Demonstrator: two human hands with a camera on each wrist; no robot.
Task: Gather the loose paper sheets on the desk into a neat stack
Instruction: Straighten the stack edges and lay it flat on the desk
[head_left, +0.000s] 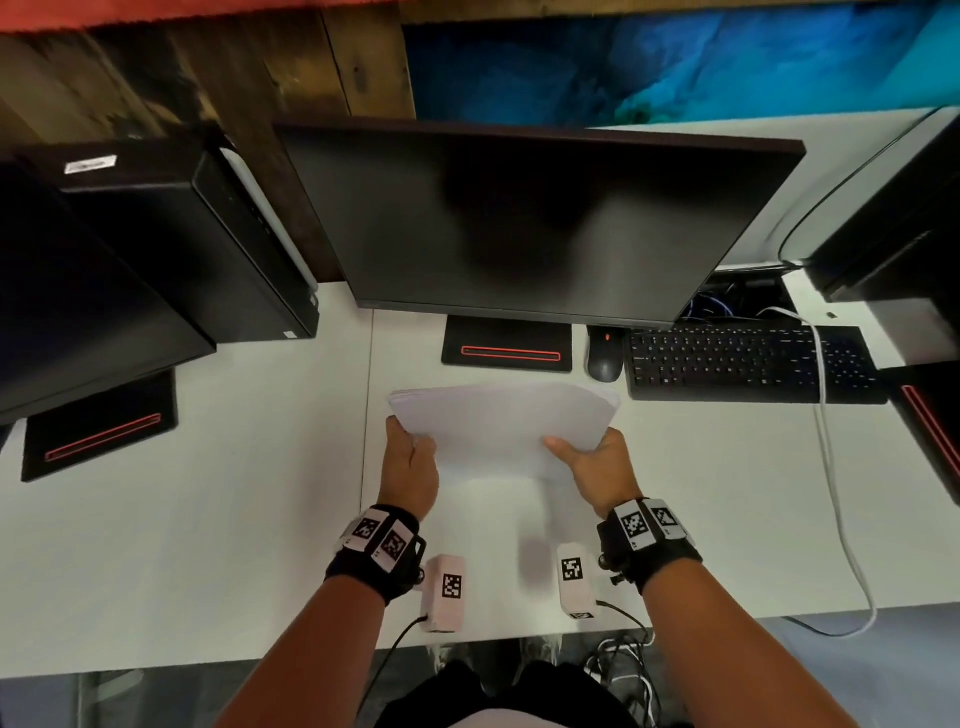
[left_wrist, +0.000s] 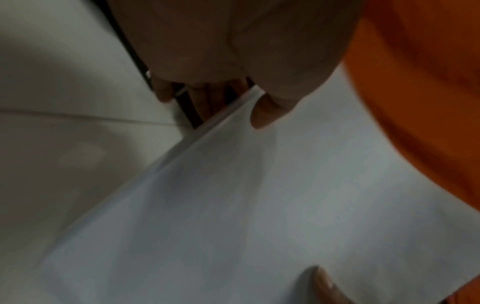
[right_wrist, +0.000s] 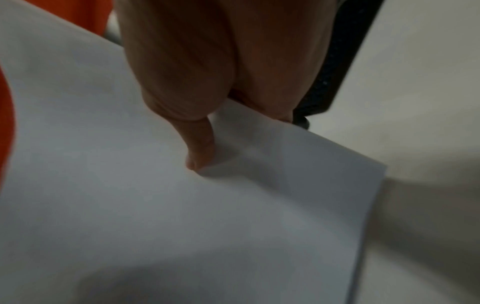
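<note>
A stack of white paper sheets (head_left: 501, 426) is lifted above the white desk (head_left: 208, 519), tilted with its far edge raised. My left hand (head_left: 410, 457) grips its left edge, thumb on top and fingers underneath. My right hand (head_left: 592, 460) grips the right edge the same way. In the left wrist view the thumb (left_wrist: 270, 111) presses on the paper stack (left_wrist: 259, 205), whose layered edge shows. In the right wrist view the thumb (right_wrist: 200, 152) pinches the top sheet (right_wrist: 182, 216) near its corner. The fingers under the stack are hidden.
A dark monitor (head_left: 530, 223) on a black stand (head_left: 509, 345) rises just behind the stack. A black mouse (head_left: 605, 353) and keyboard (head_left: 748, 361) lie at the right, crossed by a white cable (head_left: 831, 467). A black computer tower (head_left: 176, 244) stands at the left.
</note>
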